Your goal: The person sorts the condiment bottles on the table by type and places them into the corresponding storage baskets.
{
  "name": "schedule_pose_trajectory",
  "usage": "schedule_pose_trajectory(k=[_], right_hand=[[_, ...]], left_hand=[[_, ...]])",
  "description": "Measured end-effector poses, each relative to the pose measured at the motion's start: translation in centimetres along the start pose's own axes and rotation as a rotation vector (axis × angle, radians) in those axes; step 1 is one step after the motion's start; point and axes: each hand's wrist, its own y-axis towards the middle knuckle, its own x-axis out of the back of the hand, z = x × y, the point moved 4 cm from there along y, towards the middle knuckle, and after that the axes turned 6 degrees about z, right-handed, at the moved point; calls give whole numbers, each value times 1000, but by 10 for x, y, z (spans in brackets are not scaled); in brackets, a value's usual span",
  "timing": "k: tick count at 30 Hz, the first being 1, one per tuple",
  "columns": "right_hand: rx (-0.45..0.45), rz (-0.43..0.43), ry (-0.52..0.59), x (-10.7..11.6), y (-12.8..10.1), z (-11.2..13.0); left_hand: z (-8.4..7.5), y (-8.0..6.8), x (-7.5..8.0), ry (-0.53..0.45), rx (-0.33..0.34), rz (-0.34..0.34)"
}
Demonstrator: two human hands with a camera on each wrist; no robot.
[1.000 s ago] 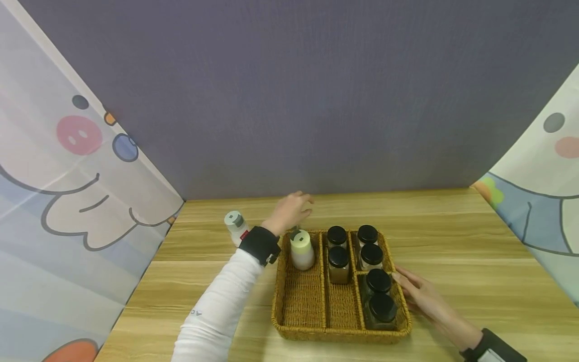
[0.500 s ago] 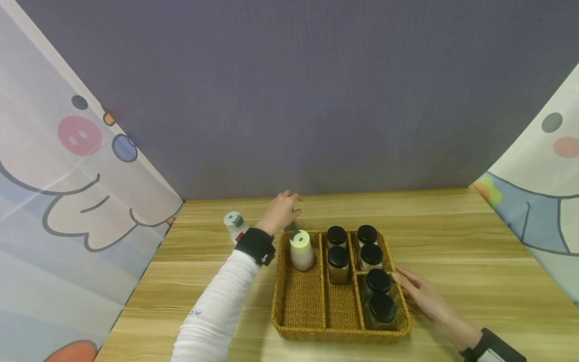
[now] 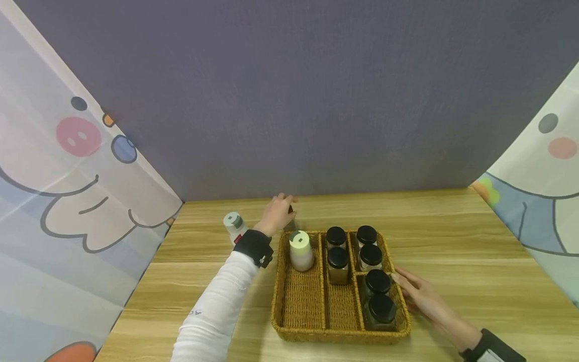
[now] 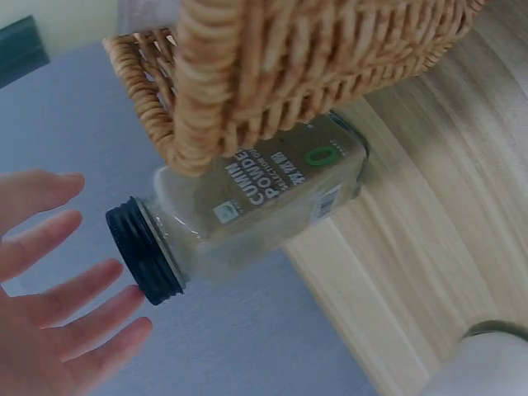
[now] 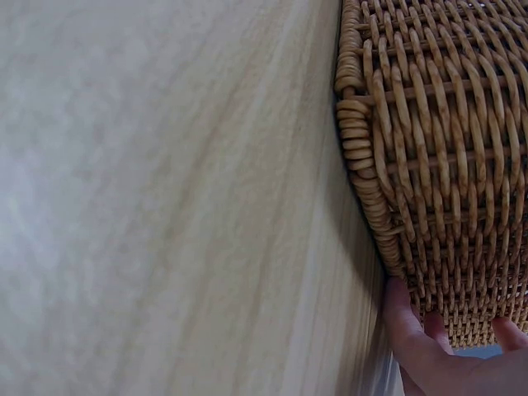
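Note:
My left hand (image 3: 277, 215) is at the basket's back left corner, beside a glass jar (image 4: 239, 210) of cumin powder with a black lid. In the left wrist view its fingers are spread, fingertips right at the lid (image 4: 144, 252). This jar stands on the table just behind the woven basket (image 3: 341, 332); the head view mostly hides it. My right hand (image 3: 422, 296) rests against the basket's right side, fingers along the outer wall and a fingertip at the rim. A white bottle with a pale yellow cap (image 3: 300, 251) stands in the left compartment.
Two black-lidded jars (image 3: 338, 266) stand in the middle compartment, several more (image 3: 381, 309) in the two right ones. Another white bottle (image 3: 235, 226) stands on the wooden table (image 3: 475, 241) left of the basket. A grey panel (image 3: 316, 100) rises behind.
My left hand has shifted left and slightly nearer, and more of the dark-lidded jar shows beside its fingers. The right hand and the basket have stayed in place.

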Motion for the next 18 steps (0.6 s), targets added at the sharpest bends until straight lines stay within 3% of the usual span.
schedule_pose_trajectory(k=[18], right_hand=[[-3,-16,-25,0,0,-1]], left_hand=[[13,2,-11,-45,46,60]])
